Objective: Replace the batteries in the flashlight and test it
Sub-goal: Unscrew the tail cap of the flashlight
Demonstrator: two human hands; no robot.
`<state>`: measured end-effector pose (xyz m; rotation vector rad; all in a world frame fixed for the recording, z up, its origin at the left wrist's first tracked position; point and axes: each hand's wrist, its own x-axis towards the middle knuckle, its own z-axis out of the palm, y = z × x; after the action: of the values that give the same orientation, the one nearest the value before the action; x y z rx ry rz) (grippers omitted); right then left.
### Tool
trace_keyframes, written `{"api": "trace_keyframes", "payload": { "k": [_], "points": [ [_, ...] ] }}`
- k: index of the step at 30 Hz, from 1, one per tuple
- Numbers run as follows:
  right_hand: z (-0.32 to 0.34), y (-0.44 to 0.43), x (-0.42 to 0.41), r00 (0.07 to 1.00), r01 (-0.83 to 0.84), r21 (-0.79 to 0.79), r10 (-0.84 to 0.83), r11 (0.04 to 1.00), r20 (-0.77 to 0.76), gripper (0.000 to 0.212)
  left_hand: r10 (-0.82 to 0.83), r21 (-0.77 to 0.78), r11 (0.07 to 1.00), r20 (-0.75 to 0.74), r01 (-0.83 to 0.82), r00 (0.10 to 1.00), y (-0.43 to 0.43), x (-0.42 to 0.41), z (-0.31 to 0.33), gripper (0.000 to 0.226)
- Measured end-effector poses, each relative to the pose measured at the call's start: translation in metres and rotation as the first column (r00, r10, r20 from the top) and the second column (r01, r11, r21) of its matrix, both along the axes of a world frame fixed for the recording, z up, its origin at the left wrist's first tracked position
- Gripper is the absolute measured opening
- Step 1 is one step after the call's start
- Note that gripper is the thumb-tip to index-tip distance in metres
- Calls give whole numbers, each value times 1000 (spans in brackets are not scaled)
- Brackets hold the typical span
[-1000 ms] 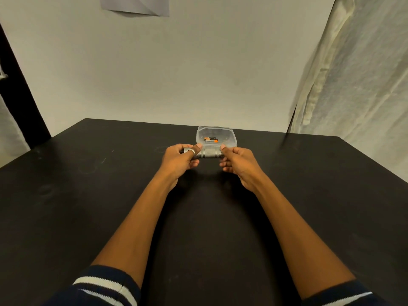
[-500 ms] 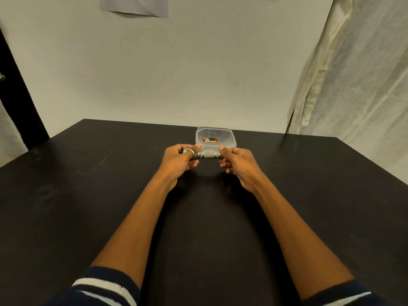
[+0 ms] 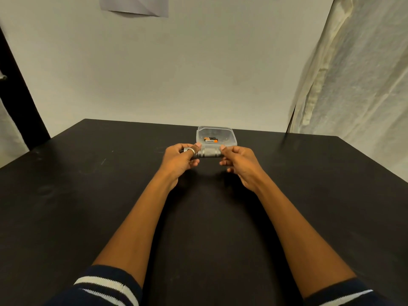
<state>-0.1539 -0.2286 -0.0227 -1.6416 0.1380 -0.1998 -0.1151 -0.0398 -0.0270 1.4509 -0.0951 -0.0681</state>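
Observation:
A short grey metal flashlight (image 3: 209,152) lies sideways between my two hands, a little above the black table (image 3: 88,195). My left hand (image 3: 180,160) wraps its left end, a ring on the thumb. My right hand (image 3: 237,161) pinches its right end with thumb and fingertips. Just behind the flashlight stands a clear plastic box (image 3: 229,134), open on top, holding orange-and-black batteries (image 3: 210,139).
A pale wall rises right behind the table's far edge. A light curtain (image 3: 353,85) hangs at the right, and a dark post (image 3: 19,96) stands at the left. A sheet of paper (image 3: 134,5) is stuck high on the wall.
Both hands keep their grip on the flashlight in about the same place; the fingers have shifted only slightly.

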Motion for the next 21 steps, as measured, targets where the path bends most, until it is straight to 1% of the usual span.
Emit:
{"api": "trace_keyframes", "payload": {
  "k": [2, 4, 6, 7, 9, 10, 12, 16, 18, 21],
  "points": [
    [2, -4, -2, 999, -49, 60, 48, 997, 4, 13, 2, 4, 1000, -6, -2, 1000, 0, 0, 0, 34],
    [3, -7, -2, 997, -75, 110, 74, 991, 8, 15, 0, 11, 1000, -8, 0, 1000, 0, 0, 0, 34],
    [3, -5, -1, 998, -58, 127, 59, 990, -6, 13, -3, 10, 1000, -8, 3, 1000, 0, 0, 0, 34],
    [4, -2, -2, 999, -34, 116, 37, 993, -22, 17, -3, 8, 1000, -8, 3, 1000, 0, 0, 0, 35],
    [3, 2, 0, 999, 16, 41, -15, 999, -39, 31, 1, 2, 1000, -9, -1, 1000, 1, -1, 1, 35],
    [2, 3, 0, 999, 26, 9, -25, 1000, -37, 33, 2, 1, 1000, -9, -2, 1000, 1, -1, 1, 35],
    [1, 3, 1, 999, 25, 3, -25, 1000, -29, 28, 1, 1, 1000, -7, -1, 1000, 1, -2, 1, 35],
    [4, -3, -3, 999, -50, 112, 49, 993, 13, 6, -6, -2, 1000, -1, 6, 1000, 0, -2, 1, 34],
    [3, -4, -3, 997, -74, 142, 71, 987, 33, 13, -6, 8, 1000, -8, 6, 1000, 0, -2, 2, 34],
    [4, -1, -3, 999, -49, 137, 48, 989, 12, 8, 0, 7, 1000, -6, 0, 1000, 0, -1, 2, 35]
  ]
}}
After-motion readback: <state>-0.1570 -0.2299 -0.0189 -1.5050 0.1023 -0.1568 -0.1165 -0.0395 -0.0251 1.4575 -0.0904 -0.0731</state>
